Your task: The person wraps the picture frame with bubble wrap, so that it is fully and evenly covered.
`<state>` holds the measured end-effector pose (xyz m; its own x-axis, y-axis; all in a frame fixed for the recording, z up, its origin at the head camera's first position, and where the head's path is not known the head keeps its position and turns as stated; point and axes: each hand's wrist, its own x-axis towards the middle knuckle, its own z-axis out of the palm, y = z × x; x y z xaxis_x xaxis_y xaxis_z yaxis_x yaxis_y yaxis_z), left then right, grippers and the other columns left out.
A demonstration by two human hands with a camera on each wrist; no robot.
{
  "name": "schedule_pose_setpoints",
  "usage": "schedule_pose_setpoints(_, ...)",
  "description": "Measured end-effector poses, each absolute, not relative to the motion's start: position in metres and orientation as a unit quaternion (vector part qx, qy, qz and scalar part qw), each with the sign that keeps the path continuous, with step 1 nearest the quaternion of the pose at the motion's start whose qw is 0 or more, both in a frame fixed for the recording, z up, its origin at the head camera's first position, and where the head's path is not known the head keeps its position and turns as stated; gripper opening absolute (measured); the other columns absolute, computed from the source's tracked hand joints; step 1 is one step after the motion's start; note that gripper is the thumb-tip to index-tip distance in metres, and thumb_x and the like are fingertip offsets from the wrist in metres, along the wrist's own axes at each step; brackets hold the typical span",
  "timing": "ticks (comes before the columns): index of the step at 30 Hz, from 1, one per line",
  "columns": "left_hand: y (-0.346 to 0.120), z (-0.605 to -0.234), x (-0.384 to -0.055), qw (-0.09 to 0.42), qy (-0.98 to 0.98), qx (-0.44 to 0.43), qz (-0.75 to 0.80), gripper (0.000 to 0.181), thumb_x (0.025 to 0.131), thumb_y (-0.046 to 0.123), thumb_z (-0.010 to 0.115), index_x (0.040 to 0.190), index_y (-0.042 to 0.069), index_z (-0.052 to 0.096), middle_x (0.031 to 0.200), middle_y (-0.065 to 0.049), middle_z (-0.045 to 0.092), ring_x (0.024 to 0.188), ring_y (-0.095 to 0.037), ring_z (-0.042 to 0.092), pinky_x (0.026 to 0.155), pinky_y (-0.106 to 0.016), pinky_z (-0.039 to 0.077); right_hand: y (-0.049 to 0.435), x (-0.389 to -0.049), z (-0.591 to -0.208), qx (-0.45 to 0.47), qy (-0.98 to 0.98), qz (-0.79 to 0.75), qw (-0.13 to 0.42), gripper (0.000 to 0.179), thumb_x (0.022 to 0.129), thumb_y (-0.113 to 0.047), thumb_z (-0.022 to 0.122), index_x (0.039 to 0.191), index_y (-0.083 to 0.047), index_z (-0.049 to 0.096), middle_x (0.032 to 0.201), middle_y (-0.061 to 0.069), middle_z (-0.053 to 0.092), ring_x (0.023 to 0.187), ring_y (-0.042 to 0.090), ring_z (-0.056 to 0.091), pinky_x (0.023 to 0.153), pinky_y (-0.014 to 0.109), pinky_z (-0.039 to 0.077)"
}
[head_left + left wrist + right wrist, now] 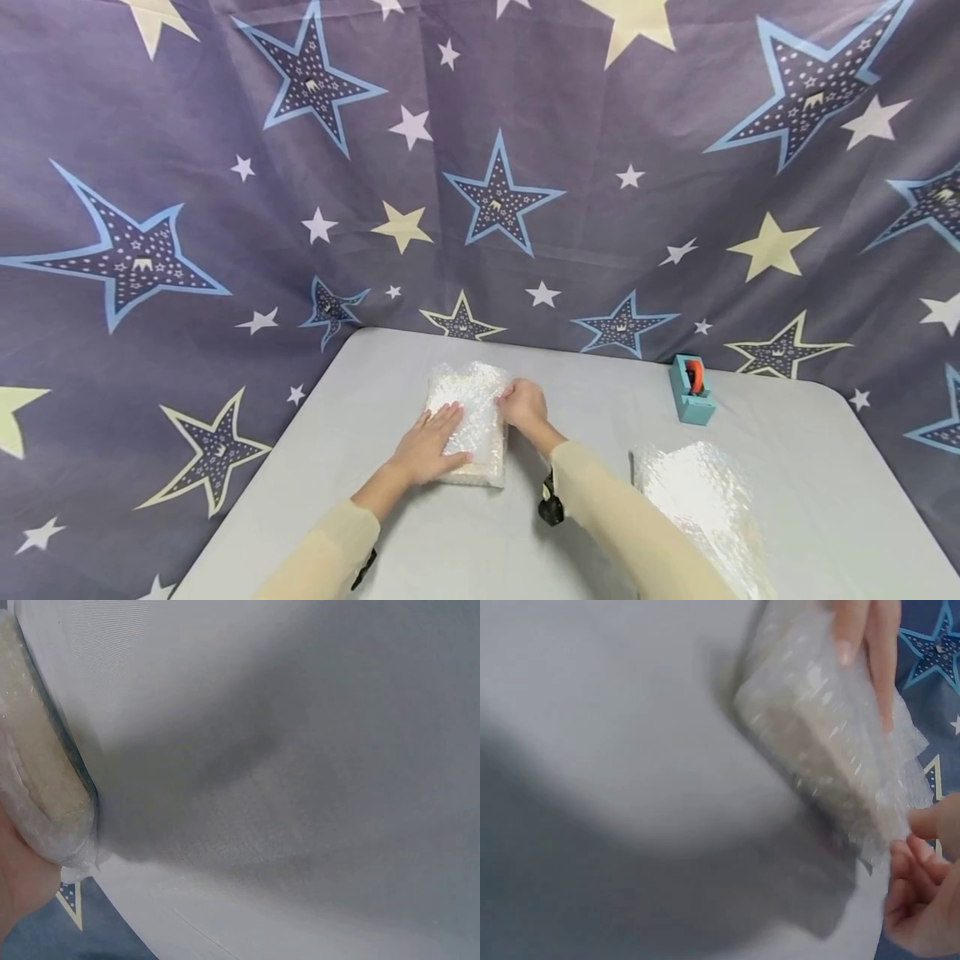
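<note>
A flat, pale block wrapped in bubble wrap (478, 425) lies on the table toward the back, left of centre. My left hand (427, 446) rests on its top with the fingers straight and spread. At the package's right edge my right hand (523, 404) pinches the wrap between thumb and curled fingers. The right wrist view shows this pinch on the wrap (817, 735) at a corner, with two fingers (847, 634) of the left hand on the top face. Only the package's side (45, 735) and part of the left hand (26, 874) appear in the left wrist view.
A teal tape dispenser (693, 407) with an orange-red roll stands at the back right of the grey-white table (600, 392). More clear bubble wrap (697, 492) lies at the right, partly behind my right sleeve. A star-patterned cloth (525, 283) hangs behind the table.
</note>
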<state>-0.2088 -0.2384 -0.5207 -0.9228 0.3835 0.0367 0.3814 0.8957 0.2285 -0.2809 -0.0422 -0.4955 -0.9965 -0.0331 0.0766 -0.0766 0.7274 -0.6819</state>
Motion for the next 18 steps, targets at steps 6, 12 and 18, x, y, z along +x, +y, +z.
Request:
schedule_pose_setpoints(6,-0.238,-0.519,-0.21,0.011,0.974,0.193,0.116,0.081,0.09,0.053,0.053,0.149,0.002,0.031,0.158,-0.014,0.03,0.148,-0.03,0.027,0.122,-0.053,0.019,-0.03,-0.264,-0.502,0.278,-0.91,0.248,0.18,0.006,0.079,-0.007,0.072,0.083,-0.003,0.071,0.089,0.008,0.073,0.088,0.024,0.068,0.081,0.033,0.057)
schedule_pose_setpoints(12,-0.238,-0.516,-0.21,0.012,0.975,0.189,0.115,0.08,0.09,0.053,0.053,0.149,0.002,0.032,0.157,-0.014,0.031,0.147,-0.031,0.028,0.122,-0.053,0.02,-0.024,-0.245,-0.507,0.383,-0.903,0.153,0.118,0.039,0.09,-0.016,0.064,0.122,0.007,0.061,0.13,0.021,0.062,0.127,0.036,0.055,0.11,0.043,0.043)
schedule_pose_setpoints(18,-0.236,-0.515,-0.21,0.021,0.974,0.191,0.118,0.08,0.091,0.052,0.053,0.148,0.001,0.032,0.157,-0.014,0.03,0.147,-0.031,0.028,0.121,-0.054,0.021,-0.02,-0.245,-0.512,0.377,-0.911,0.143,0.082,0.041,0.094,-0.018,0.058,0.127,0.007,0.057,0.136,0.022,0.057,0.131,0.037,0.051,0.112,0.044,0.041)
